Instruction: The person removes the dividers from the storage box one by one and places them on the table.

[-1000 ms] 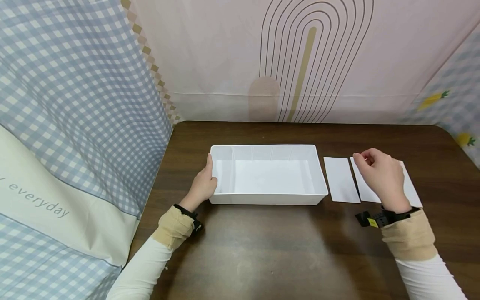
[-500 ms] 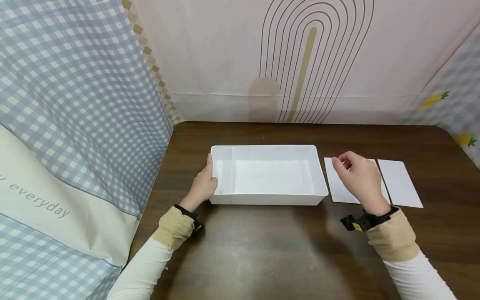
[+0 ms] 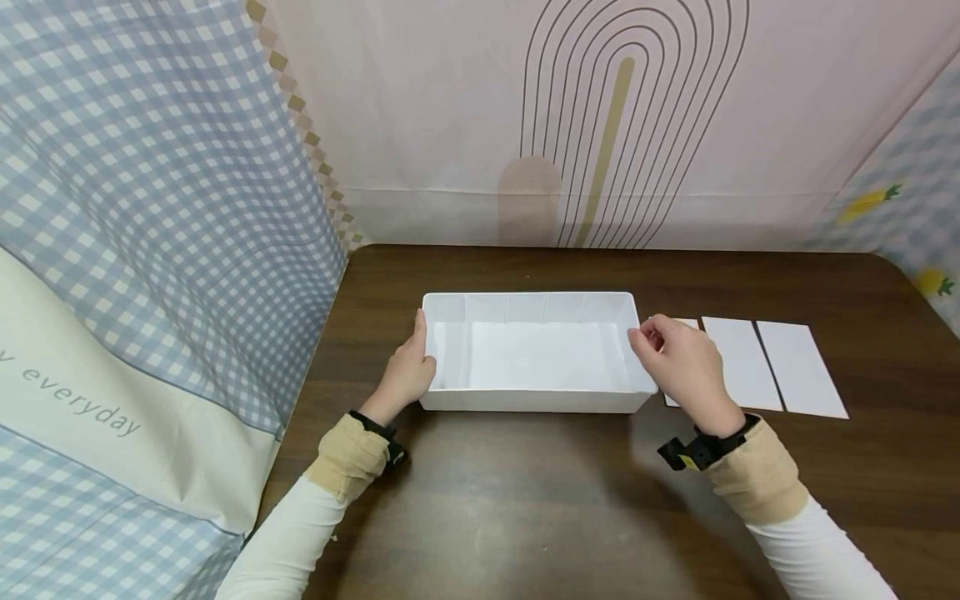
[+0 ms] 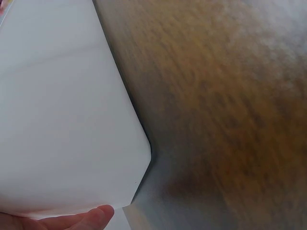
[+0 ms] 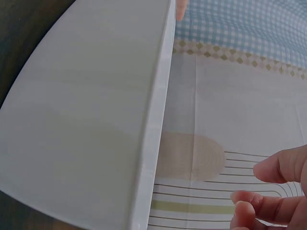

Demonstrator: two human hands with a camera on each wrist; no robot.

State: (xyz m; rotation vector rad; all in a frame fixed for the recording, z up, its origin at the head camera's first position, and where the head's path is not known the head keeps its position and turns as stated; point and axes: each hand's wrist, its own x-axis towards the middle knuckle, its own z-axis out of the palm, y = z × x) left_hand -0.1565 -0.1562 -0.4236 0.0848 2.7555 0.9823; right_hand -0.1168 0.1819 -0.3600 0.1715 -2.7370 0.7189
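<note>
A white rectangular plastic tray [image 3: 540, 402] with low sides sits on the table. My left hand [image 3: 401, 371] rests against its left end, index finger straight along the wall and thumb by the front corner. Its fingertip [image 4: 103, 213] touches the white wall in the left wrist view. Near the tray's right rim [image 5: 156, 110] hovers my right hand [image 3: 682, 367]. Its thumb and fingers bend loosely, and the right wrist view shows a gap with nothing between them. Three white cards [image 3: 742, 362] lie in a row right of the tray, the nearest partly hidden behind that hand.
The brown wooden table [image 3: 487, 500] ends at a pale patterned cloth [image 3: 420, 125] at the back. Blue checked fabric [image 3: 187, 167] hangs along the left edge. Another patterned cloth [image 3: 907, 150] is at the right.
My right hand has moved left, from over the cards to the tray's right rim, uncovering the two cards farther right. My left hand and the tray have stayed put.
</note>
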